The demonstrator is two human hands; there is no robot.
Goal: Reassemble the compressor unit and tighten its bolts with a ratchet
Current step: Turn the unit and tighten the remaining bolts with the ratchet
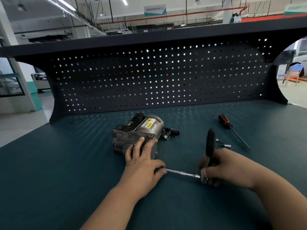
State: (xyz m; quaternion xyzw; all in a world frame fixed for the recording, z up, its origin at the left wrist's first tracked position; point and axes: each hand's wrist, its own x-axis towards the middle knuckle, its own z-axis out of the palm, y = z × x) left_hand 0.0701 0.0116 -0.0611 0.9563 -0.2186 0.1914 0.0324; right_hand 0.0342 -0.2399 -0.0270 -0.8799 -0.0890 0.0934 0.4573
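Nearest us, both hands work low over the green bench mat (66, 171), well apart and joined only by the tool. We find the right hand (230, 170) wrapped round the head of the ratchet (210, 143), whose black handle stands up and away from us. Its steel extension bar (181, 173) runs left, almost level, to the left hand (142, 165). That hand lies palm-down, thumb touching the bar's left end, fingers fairly straight and pressed on the near finned block of the compressor unit (141, 130). The bolt is hidden beneath it.

We judge the unit heavy and rigid: cast metal with a round motor can that could roll. The flat finned block is the sound place to brace it. The long, stiff bar may slip off a bolt head unless steadied at both ends, as it is now.

Farther right lie two small sockets (226, 145) and a screwdriver (226, 123). A loose black fitting (170, 132) sits just beside the unit, and an O-ring (76, 121) lies far left before the pegboard (149, 77).
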